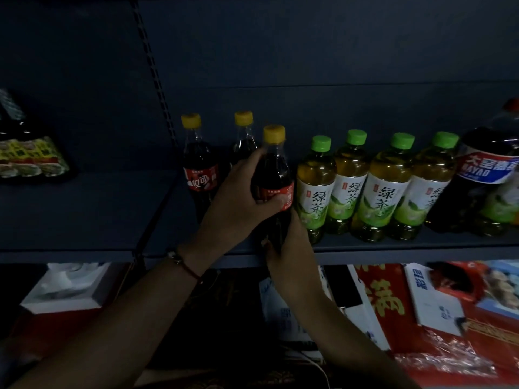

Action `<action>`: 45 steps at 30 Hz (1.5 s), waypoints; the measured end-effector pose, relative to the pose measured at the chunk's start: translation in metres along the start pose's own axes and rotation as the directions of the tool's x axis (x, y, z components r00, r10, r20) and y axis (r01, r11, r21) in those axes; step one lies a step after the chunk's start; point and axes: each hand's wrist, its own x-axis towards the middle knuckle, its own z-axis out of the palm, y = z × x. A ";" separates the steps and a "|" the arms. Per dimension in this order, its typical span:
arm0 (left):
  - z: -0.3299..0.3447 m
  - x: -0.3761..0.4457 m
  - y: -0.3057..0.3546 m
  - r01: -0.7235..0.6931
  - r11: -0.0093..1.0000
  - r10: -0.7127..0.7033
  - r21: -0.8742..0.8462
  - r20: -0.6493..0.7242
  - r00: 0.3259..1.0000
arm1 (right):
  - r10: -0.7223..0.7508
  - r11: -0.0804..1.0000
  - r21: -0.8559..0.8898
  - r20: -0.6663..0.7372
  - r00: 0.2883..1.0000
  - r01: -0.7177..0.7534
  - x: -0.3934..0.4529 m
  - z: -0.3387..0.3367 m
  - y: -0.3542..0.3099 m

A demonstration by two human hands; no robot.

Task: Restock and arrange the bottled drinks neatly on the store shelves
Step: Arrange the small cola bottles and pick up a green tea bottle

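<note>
A cola bottle (276,169) with a yellow cap and red label stands at the front edge of the dark shelf (393,255). My left hand (238,200) wraps around its middle. My right hand (286,248) grips its base from below and the right. Two more yellow-capped cola bottles, one at the left (198,164) and one behind (244,136), stand further back. To the right is a row of several green tea bottles (316,186) with green caps.
A large dark bottle (488,175) with a blue and white label stands at the far right. Packaged goods (28,155) lie on the left shelf section. Below the shelf are a white box (67,290) and red packages (393,304).
</note>
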 end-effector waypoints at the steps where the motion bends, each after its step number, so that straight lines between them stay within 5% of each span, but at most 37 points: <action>1: 0.001 0.002 -0.001 -0.015 0.999 0.015 0.037 -0.002 1.000 | 0.000 1.000 0.020 -0.003 1.000 0.000 0.000 0.003 0.000; 7: 0.004 0.010 -0.005 -0.096 0.957 0.098 0.274 0.007 0.995 | -0.013 0.994 0.107 -0.014 1.000 0.015 0.005 0.002 -0.001; 19: 0.008 0.016 -0.024 -0.218 0.700 0.379 0.680 -0.094 0.921 | -0.086 0.996 0.015 0.125 0.988 0.085 0.001 -0.021 -0.010; 24: 0.010 0.012 -0.026 -0.225 0.648 0.371 0.728 -0.043 0.928 | -0.189 0.967 -0.136 0.182 0.965 0.216 0.002 -0.054 -0.032; 28: 0.013 0.006 -0.026 -0.234 0.644 0.366 0.729 -0.025 0.930 | -0.361 0.839 -0.363 0.189 0.913 0.406 0.009 -0.085 -0.058; 37: 0.021 -0.008 -0.026 -0.229 0.607 0.328 0.761 0.022 0.945 | -0.373 0.528 -0.732 0.257 0.892 0.431 0.058 -0.120 -0.099; 41: 0.021 -0.009 -0.026 -0.233 0.602 0.343 0.764 0.017 0.939 | -0.294 0.501 -0.770 0.279 0.914 0.396 0.074 -0.120 -0.090; 45: 0.021 -0.013 -0.024 -0.219 0.611 0.315 0.760 0.020 0.949 | -0.314 0.613 -0.687 0.242 0.918 0.391 0.080 -0.125 -0.084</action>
